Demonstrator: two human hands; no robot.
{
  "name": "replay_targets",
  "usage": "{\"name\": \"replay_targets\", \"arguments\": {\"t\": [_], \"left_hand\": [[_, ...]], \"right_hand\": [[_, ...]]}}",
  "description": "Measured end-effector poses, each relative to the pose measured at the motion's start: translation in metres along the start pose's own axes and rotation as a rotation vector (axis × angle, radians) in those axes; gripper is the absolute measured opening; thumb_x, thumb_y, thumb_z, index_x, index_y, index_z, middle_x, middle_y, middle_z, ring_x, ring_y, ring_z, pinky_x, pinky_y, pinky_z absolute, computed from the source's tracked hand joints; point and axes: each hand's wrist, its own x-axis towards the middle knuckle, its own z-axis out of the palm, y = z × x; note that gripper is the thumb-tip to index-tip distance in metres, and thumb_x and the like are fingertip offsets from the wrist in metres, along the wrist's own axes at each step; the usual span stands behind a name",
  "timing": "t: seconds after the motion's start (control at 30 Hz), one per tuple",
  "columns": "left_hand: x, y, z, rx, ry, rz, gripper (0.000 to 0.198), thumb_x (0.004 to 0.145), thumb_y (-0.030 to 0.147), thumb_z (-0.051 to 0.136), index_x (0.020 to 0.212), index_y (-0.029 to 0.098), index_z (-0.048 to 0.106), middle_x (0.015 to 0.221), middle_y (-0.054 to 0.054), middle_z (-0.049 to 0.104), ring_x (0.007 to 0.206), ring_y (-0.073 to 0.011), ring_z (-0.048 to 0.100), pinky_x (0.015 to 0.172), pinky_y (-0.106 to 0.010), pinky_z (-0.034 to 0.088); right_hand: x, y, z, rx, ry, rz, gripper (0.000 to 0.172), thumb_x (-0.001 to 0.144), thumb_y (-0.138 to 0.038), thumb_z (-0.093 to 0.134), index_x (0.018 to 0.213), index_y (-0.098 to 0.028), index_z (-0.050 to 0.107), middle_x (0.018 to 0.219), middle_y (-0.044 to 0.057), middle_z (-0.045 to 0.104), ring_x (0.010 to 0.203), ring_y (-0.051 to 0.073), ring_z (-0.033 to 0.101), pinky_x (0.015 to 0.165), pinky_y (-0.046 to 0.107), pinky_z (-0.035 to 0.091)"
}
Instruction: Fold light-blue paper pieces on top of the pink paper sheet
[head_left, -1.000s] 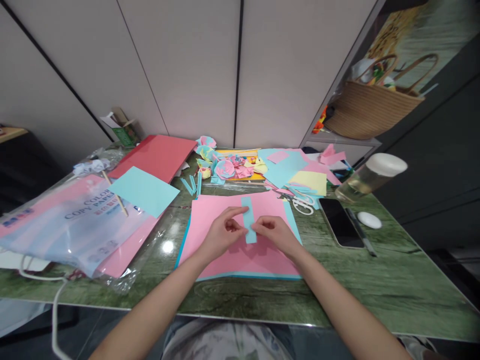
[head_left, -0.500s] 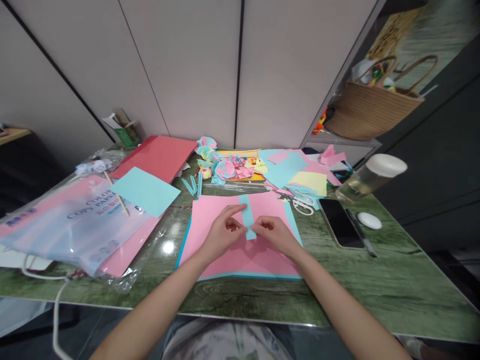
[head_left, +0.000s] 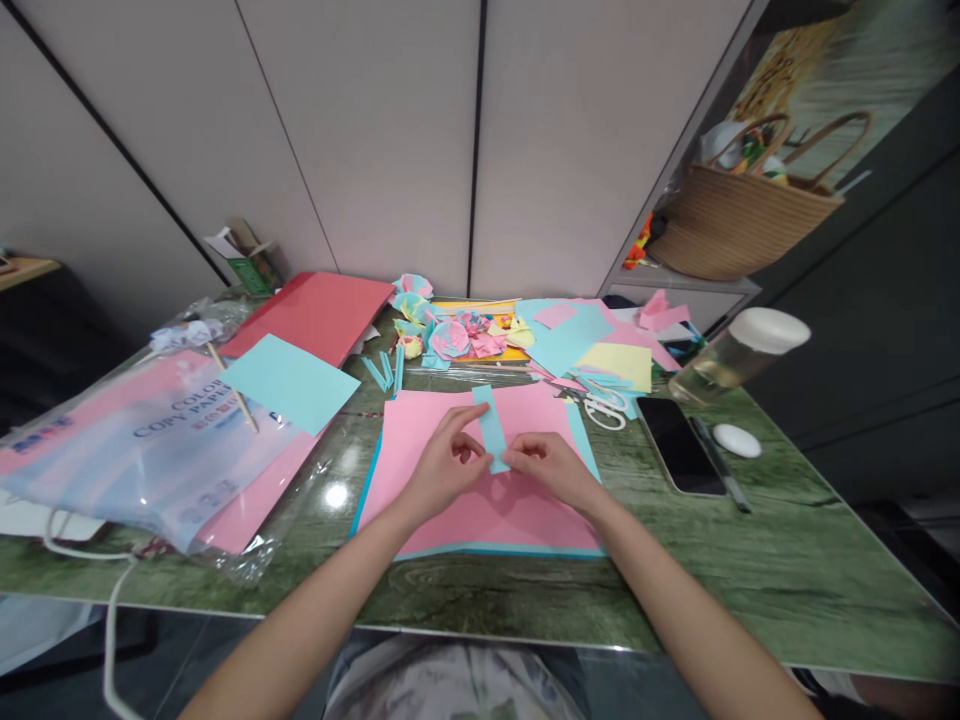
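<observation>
A narrow light-blue paper strip (head_left: 491, 430) lies lengthwise away from me over a pink paper sheet (head_left: 435, 520). My left hand (head_left: 452, 450) pinches the strip's near left edge between thumb and a finger, its index finger stretched along the strip's left side. At the near right edge, my right hand (head_left: 547, 462) grips the strip between thumb and index finger. Blue sheets show from under the pink one at its left, right and near edges.
Folded paper flowers (head_left: 454, 338) and loose paper pieces lie behind the sheet. White-handled scissors (head_left: 604, 412), a phone (head_left: 679, 447), a pen and a bottle (head_left: 739, 355) stand or lie to the right. Leftward are a plastic paper pack (head_left: 142, 430) and a red folder (head_left: 319, 310).
The near end of the blue strip has moved slightly away from me and to the left. Both hands keep their hold with almost no shift.
</observation>
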Motion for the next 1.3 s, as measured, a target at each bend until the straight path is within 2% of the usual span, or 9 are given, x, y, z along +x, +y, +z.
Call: {"name": "replay_targets", "arguments": {"t": [0.37, 0.53, 0.63, 0.77, 0.87, 1.03, 1.17, 1.3], "left_hand": [[0.002, -0.003, 0.000, -0.059, 0.043, -0.023, 0.054, 0.066, 0.013, 0.056, 0.117, 0.025, 0.044, 0.119, -0.008, 0.039, 0.063, -0.0048, 0.053, 0.052, -0.018, 0.038], [0.004, -0.001, -0.002, -0.210, 0.027, -0.100, 0.054, 0.066, 0.016, 0.058, 0.117, 0.024, 0.045, 0.118, -0.008, 0.043, 0.068, -0.0078, 0.054, 0.056, -0.020, 0.041], [0.006, -0.003, -0.002, -0.299, 0.034, -0.157, 0.043, 0.067, 0.022, 0.061, 0.110, 0.021, 0.052, 0.110, -0.007, 0.052, 0.069, -0.0100, 0.054, 0.059, -0.022, 0.042], [0.008, -0.012, 0.000, -0.348, 0.169, -0.204, 0.029, 0.062, 0.027, 0.067, 0.088, 0.016, 0.062, 0.094, -0.006, 0.060, 0.076, -0.0137, 0.054, 0.065, -0.024, 0.042], [0.010, -0.020, 0.000, -0.363, 0.233, -0.220, 0.027, 0.059, 0.027, 0.069, 0.082, 0.015, 0.062, 0.077, -0.002, 0.059, 0.069, -0.0112, 0.052, 0.061, -0.022, 0.041], [0.008, -0.021, 0.000, -0.390, 0.215, -0.252, 0.033, 0.058, 0.029, 0.069, 0.087, 0.016, 0.059, 0.061, 0.004, 0.050, 0.056, -0.0082, 0.047, 0.053, -0.021, 0.038], [0.005, -0.012, 0.003, -0.412, 0.129, -0.289, 0.048, 0.057, 0.028, 0.070, 0.100, 0.016, 0.054, 0.059, 0.004, 0.051, 0.052, -0.0082, 0.048, 0.051, -0.021, 0.037], [0.004, -0.010, 0.006, -0.431, 0.137, -0.309, 0.061, 0.059, 0.021, 0.067, 0.115, 0.020, 0.044, 0.061, 0.006, 0.051, 0.055, -0.0072, 0.048, 0.054, -0.019, 0.037]], "right_hand": [[0.002, 0.003, 0.002, -0.050, -0.007, -0.037, 0.028, 0.074, -0.040, 0.050, 0.060, -0.015, 0.051, 0.057, -0.003, 0.043, 0.056, 0.009, 0.036, 0.052, 0.022, 0.029], [0.002, 0.004, 0.003, -0.076, 0.022, -0.066, 0.025, 0.075, -0.036, 0.050, 0.063, -0.015, 0.054, 0.058, -0.003, 0.045, 0.056, 0.009, 0.037, 0.054, 0.022, 0.029], [0.001, 0.004, 0.005, -0.097, 0.036, -0.071, 0.022, 0.074, -0.034, 0.053, 0.064, -0.015, 0.057, 0.060, -0.002, 0.050, 0.058, 0.010, 0.041, 0.055, 0.023, 0.031], [-0.001, 0.004, 0.009, -0.175, 0.004, -0.092, 0.018, 0.073, -0.032, 0.054, 0.067, -0.016, 0.059, 0.067, 0.000, 0.058, 0.064, 0.012, 0.048, 0.060, 0.024, 0.034], [-0.002, 0.004, 0.011, -0.235, -0.028, -0.108, 0.017, 0.073, -0.031, 0.054, 0.067, -0.016, 0.059, 0.069, 0.001, 0.060, 0.065, 0.013, 0.050, 0.062, 0.024, 0.036], [-0.001, 0.002, 0.014, -0.210, -0.061, -0.098, 0.017, 0.073, -0.032, 0.055, 0.069, -0.017, 0.059, 0.070, 0.001, 0.059, 0.066, 0.012, 0.049, 0.062, 0.024, 0.037], [0.001, 0.005, 0.018, -0.100, 0.026, -0.098, 0.018, 0.075, -0.033, 0.052, 0.072, -0.016, 0.058, 0.070, 0.001, 0.057, 0.066, 0.012, 0.048, 0.061, 0.024, 0.037], [0.004, 0.013, 0.021, -0.077, 0.073, -0.096, 0.018, 0.075, -0.032, 0.051, 0.068, -0.016, 0.056, 0.066, 0.000, 0.054, 0.063, 0.011, 0.046, 0.061, 0.024, 0.036]]}}
